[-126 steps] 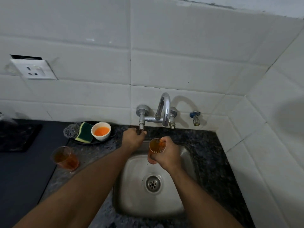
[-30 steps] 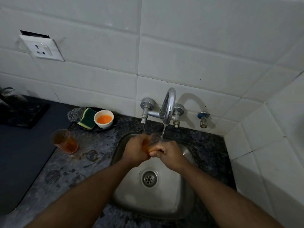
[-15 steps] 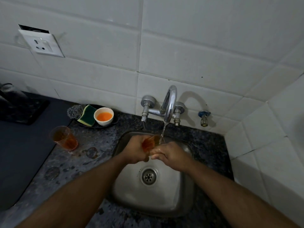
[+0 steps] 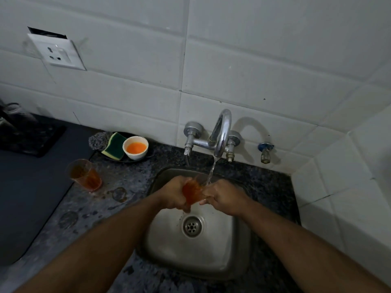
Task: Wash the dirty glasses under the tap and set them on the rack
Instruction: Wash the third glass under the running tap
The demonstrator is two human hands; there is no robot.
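Two bare forearms reach in from the near edge over the steel sink (image 4: 160, 246), whose drain sits just below the hands. The left hand (image 4: 176, 194) has its fingers curled round the side of an orange-tinted glass (image 4: 191, 194), gripping it over the basin; the glass is tilted with its mouth up toward the falling water, and orange liquid drips from its lower end. The right hand (image 4: 222, 196) closes on the glass from the other side, fingertips pinching its rim, though how far the fingers go inside I cannot tell. The stream from the curved tap (image 4: 221, 132) lands right where the two hands meet. The basin walls stand well apart from both hands. To the left, on the speckled counter (image 4: 110, 208), a second glass (image 4: 84, 175) stands upright with orange liquid in it, near ring stains. Farther back, by the tiled wall, a dark dish holds a sponge (image 4: 114, 145), a scrubber and a small white bowl (image 4: 135, 148) of orange liquid.
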